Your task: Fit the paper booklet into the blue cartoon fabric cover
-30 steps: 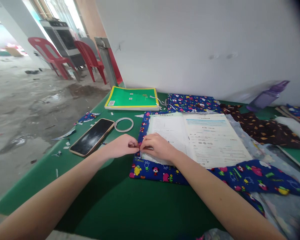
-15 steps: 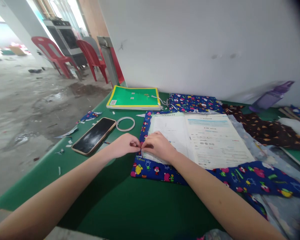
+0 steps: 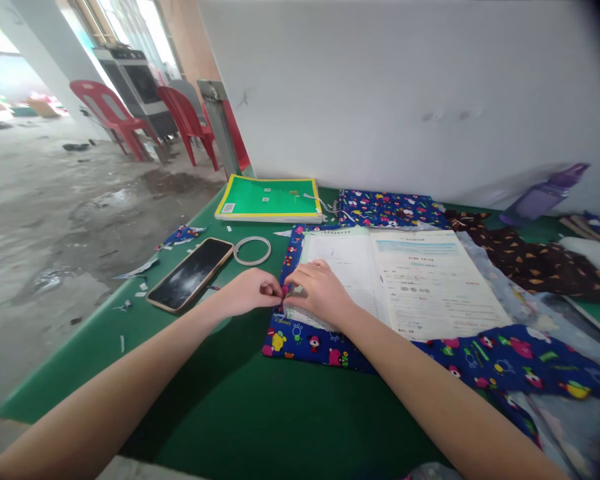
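An open book [image 3: 430,280] with printed pages lies on a navy cloth [image 3: 325,347] patterned with cartoon dogs. Strips of the cloth show along the book's left and near edges. At the lower left corner of the book, my left hand [image 3: 253,292] is closed, its fingertips pinching the cloth edge. My right hand [image 3: 320,290] rests over the left page, thumb and fingers curled on the same cloth edge, almost touching the left fingertips. Exactly what lies between the fingertips is partly hidden.
A phone [image 3: 190,273] and a roll of tape [image 3: 253,251] lie left of the book. Behind are a green book [image 3: 270,199], folded patterned cloth [image 3: 390,208] and a purple bottle [image 3: 545,193] by the wall. Scraps litter the green tabletop [image 3: 220,413]; red chairs [image 3: 113,113] stand beyond.
The right thumb and fingers have parted slightly, showing a bit of pink cloth print between them. Both hands stay at the same corner; the view has shifted a little.
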`<state>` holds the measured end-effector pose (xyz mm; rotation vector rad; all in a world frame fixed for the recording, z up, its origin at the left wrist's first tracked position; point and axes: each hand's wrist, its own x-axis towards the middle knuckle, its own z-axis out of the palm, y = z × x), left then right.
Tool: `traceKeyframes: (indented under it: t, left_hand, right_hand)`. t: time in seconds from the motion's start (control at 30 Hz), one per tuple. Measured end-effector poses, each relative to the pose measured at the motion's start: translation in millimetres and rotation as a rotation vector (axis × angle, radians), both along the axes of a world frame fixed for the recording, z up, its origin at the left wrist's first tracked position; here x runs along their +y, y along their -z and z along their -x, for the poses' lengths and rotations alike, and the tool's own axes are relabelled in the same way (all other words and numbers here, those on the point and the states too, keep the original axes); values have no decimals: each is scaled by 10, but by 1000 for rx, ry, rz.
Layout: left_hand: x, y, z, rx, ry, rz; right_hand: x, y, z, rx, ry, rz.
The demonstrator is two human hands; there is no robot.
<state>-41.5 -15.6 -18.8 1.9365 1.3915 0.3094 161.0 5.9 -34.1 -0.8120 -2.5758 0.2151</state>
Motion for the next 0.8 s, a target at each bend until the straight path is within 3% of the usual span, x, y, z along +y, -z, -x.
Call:
traceKeyframes:
  t: [0.5,0.8]
  left_hand:
    - [-87,-62,-139,166,-57,-167]
    - [-87,-21,-149,207,-97,-193]
  right_hand:
    - [-6,-38,-30,-27,-12,11]
    - [-3,-39,-25,3,36,202]
